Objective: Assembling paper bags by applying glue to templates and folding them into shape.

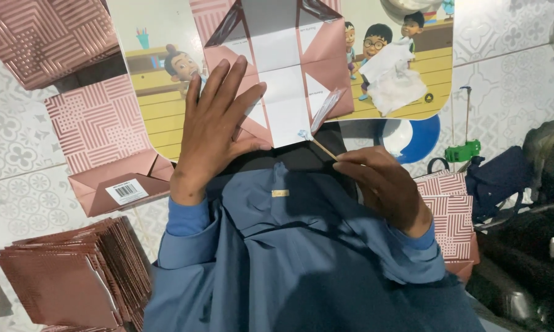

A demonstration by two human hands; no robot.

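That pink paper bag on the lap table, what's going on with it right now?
A person in a blue garment presses the left hand flat on an unfolded pink paper bag lying on a cartoon-printed lap table. The right hand holds a thin stick with its tip at the bag's bottom flap. Flat folded bags are stacked at lower left.

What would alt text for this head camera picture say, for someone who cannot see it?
Seen from above, a person's left hand presses flat on a partly folded pink paper bag lying on a cartoon-printed board, while the right hand holds a thin stick at a flap. A stack of flattened pink bags sits nearby.
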